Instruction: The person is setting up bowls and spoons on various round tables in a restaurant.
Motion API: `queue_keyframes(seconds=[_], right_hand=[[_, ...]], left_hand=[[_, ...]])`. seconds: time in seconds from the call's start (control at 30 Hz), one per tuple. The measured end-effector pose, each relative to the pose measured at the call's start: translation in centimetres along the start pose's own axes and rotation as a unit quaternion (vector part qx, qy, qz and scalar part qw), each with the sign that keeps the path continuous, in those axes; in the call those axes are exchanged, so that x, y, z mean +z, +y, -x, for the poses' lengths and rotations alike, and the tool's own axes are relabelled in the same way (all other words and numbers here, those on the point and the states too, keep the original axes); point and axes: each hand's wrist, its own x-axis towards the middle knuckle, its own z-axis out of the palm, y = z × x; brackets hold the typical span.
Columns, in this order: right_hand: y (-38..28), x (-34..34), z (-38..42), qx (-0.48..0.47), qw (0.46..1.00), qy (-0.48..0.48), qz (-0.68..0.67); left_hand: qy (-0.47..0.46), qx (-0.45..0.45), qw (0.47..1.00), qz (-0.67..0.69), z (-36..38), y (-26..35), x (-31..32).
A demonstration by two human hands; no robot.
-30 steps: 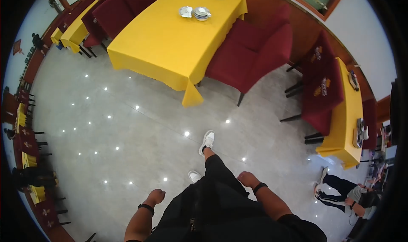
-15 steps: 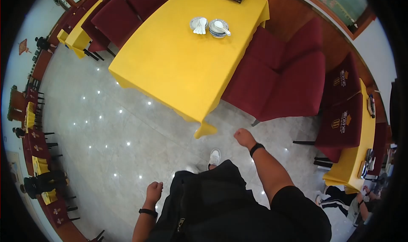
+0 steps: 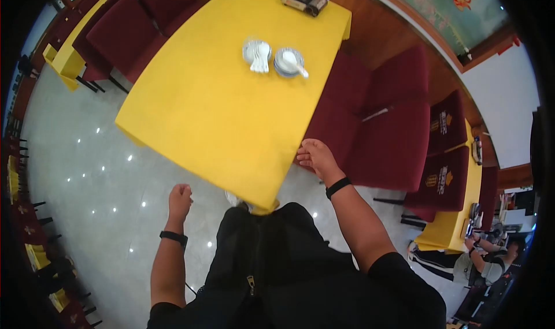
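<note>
My right hand (image 3: pixel 318 159) is beside the right edge of the yellow-clothed table (image 3: pixel 202 106), its fingers loosely bent and somewhat apart, holding nothing. Lower left, my left hand (image 3: pixel 180 203) hangs over the floor with its fingers curled in, and nothing shows in it. On the table stand two stacks of small dishes. White soup spoons (image 3: pixel 260 57) lie on the left stack of dishes (image 3: pixel 250 47). A single white spoon (image 3: pixel 292 63) rests on the right stack of dishes (image 3: pixel 283 70).
A portable gas stove (image 3: pixel 304 1) stands at the table's far end. Maroon chairs (image 3: pixel 387 141) line the right side, and more maroon chairs (image 3: pixel 124 31) the left. Tiled floor (image 3: pixel 110 202) stretches left. At the lower right, a person (image 3: pixel 480 265) is by another yellow-clothed table (image 3: pixel 442 232).
I have stepped closer to the table. My right hand has come up beside the table's edge, its fingers loosening from a fist. My left hand has moved up and left.
</note>
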Motion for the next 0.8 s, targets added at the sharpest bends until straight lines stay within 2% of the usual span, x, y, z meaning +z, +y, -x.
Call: queue_keyframes(seconds=[0.13, 0.27, 0.37, 0.4, 0.47, 0.53, 0.67, 0.8], right_hand=[[-3.5, 1.3, -5.3, -0.009, 1.000, -0.005, -0.026], [-5.8, 2.6, -11.9, 0.006, 0.995, -0.008, -0.102], [-8.1, 4.2, -16.9, 0.011, 0.980, 0.048, -0.194], [-8.0, 4.3, -19.2, 0.024, 0.980, 0.040, -0.193], [-10.0, 5.8, -19.9, -0.043, 0.966, 0.071, -0.243], [-10.1, 6.3, -22.7, -0.015, 0.961, 0.076, -0.265], [-9.5, 6.0, -24.9, -0.025, 0.959, 0.063, -0.274], [-10.8, 6.0, -24.7, 0.002, 0.964, 0.086, -0.250]], left_hand=[[-0.031, 0.096, 0.995, 0.005, -8.8, 8.8, 2.9], [-0.077, 0.069, 0.994, 0.031, -13.9, 17.7, 6.7], [-0.066, 0.034, 0.997, 0.021, -17.5, 23.4, 9.7], [-0.057, 0.023, 0.998, 0.016, -19.0, 23.7, 11.7], [-0.042, -0.013, 0.997, 0.056, -19.9, 27.2, 12.8], [-0.037, -0.026, 0.997, 0.062, -23.9, 27.6, 15.0], [-0.033, -0.047, 0.991, 0.120, -28.2, 29.7, 18.9], [-0.055, -0.074, 0.992, 0.083, -31.8, 30.7, 21.6]])
